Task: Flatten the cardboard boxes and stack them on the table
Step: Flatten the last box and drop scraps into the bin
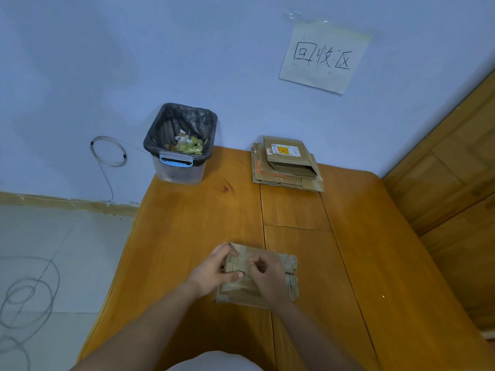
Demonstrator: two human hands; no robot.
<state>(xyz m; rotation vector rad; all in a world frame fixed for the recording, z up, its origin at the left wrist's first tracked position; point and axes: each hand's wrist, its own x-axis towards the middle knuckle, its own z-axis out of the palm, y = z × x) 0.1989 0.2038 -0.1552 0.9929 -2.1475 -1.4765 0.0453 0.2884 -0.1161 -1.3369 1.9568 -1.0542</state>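
Observation:
A small brown cardboard box [290, 269] lies on the wooden table [187, 223] near its front edge, under both my hands. My left hand [214, 271] grips its left side, fingers curled over the top edge and thumb across the middle. My right hand [267, 279] sits on the box's centre with fingers curled, pinching something at the box's top surface; what exactly is hidden. A stack of flattened cardboard boxes [286, 164] rests at the table's far edge by the wall, the top one bearing a shipping label.
A clear plastic bin [179, 145] lined with a black bag and holding scraps stands at the far left corner of the table. A handwritten paper sign [324, 56] hangs on the wall. Wooden panelling [450, 170] borders the right side. A cable [107, 153] hangs at left.

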